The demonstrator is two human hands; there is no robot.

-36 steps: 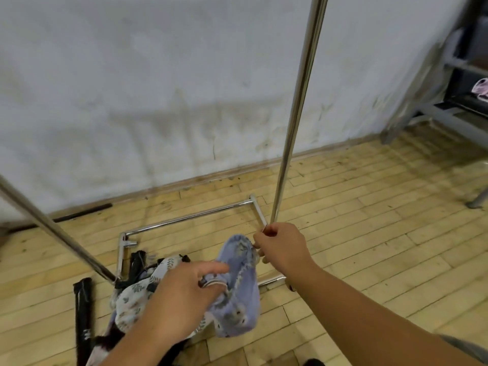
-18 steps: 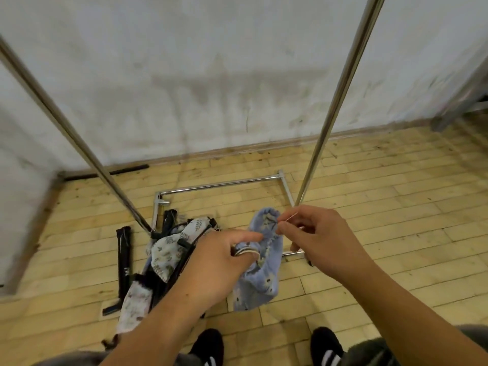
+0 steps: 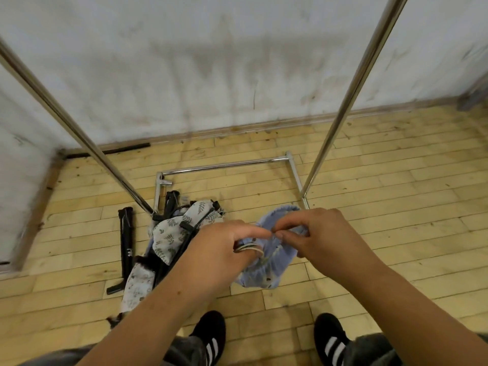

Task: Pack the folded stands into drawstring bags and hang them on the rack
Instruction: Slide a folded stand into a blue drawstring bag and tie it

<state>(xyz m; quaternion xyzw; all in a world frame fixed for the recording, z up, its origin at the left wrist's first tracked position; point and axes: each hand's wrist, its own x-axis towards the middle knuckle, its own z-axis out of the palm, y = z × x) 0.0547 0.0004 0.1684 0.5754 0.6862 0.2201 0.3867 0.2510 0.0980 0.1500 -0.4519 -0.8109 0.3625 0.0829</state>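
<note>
I hold a light blue drawstring bag (image 3: 266,270) in front of me above the floor. My left hand (image 3: 224,249) grips its gathered mouth, with the cord looped round my fingers. My right hand (image 3: 314,233) pinches the rim of the bag opposite the left. On the floor to the left lies a pile of white leaf-print bags (image 3: 174,231) mixed with black folded stands (image 3: 126,241). The chrome rack (image 3: 224,166) stands ahead, its two poles rising past me at left and right.
A stained white wall (image 3: 237,62) runs close behind the rack, and a corner closes the left side. The floor is pale wood planks (image 3: 396,207). My black shoes with white stripes (image 3: 211,339) stand at the bottom of the view.
My right hand let go of the rack pole and came to the bag's rim. My view tipped down and my shoes came into sight. The left hand kept its hold.
</note>
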